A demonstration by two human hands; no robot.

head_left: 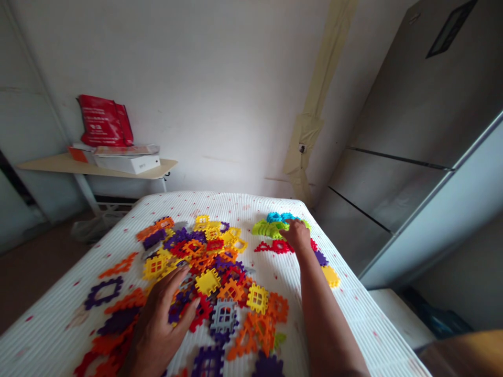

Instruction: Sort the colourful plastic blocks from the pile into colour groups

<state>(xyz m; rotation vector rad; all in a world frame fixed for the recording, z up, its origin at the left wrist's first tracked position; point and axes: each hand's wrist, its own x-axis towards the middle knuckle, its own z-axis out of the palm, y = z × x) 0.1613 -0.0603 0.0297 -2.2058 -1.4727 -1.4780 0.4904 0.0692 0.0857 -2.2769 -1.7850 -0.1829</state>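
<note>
My left hand [163, 314] is over the near left part of a mixed pile of plastic interlocking pieces, its thumb and fingers spread. Close to its thumb lies a red piece [202, 311], with a grey window piece [225, 315] beyond it and a yellow square piece [208, 283] above. My right hand [297, 234] reaches to the far right, at a group of lime green pieces [267, 229]. Its thumb and a finger show slightly apart; the other fingers are hidden. Blue pieces [277, 217] lie behind the green ones, red pieces [280, 246] in front.
The pieces lie on a white ribbed cloth [220, 201] with red spots. Purple [321, 257] and yellow [330, 276] pieces sit near the right edge. A grey fridge [393, 131] stands right; a side table [51, 163] with a red bag [104, 123] stands left.
</note>
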